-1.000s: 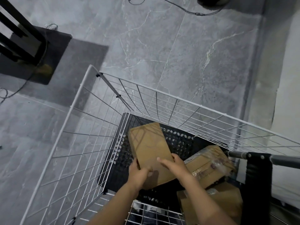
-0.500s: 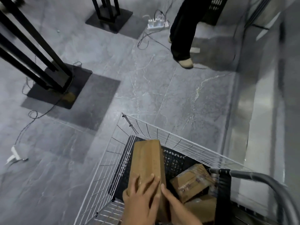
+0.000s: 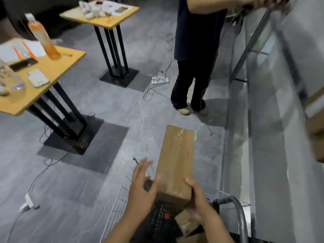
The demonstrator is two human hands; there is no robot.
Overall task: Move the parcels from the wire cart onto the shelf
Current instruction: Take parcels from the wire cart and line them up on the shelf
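Note:
A long brown cardboard parcel (image 3: 177,158) is held up above the wire cart (image 3: 122,188), its far end pointing away from me. My right hand (image 3: 198,202) grips its near right corner from below. My left hand (image 3: 142,183) lies against the parcel's left side with the fingers straight and spread. The cart's black perforated base (image 3: 157,223) and grey handle (image 3: 236,207) show at the bottom edge. More parcels (image 3: 187,223) lie in the cart under my right wrist. The grey metal shelf (image 3: 263,120) runs along the right.
Another person (image 3: 192,67) stands ahead by the shelf's far end. A brown box (image 3: 315,135) sits on the shelf at the right edge. Two yellow-topped tables (image 3: 43,71) on black legs stand at the left. A power strip (image 3: 160,79) and cables lie on the floor.
The parcel has come up out of the cart and swung toward the right. My left hand slid off its top to its left side. The view has tilted up.

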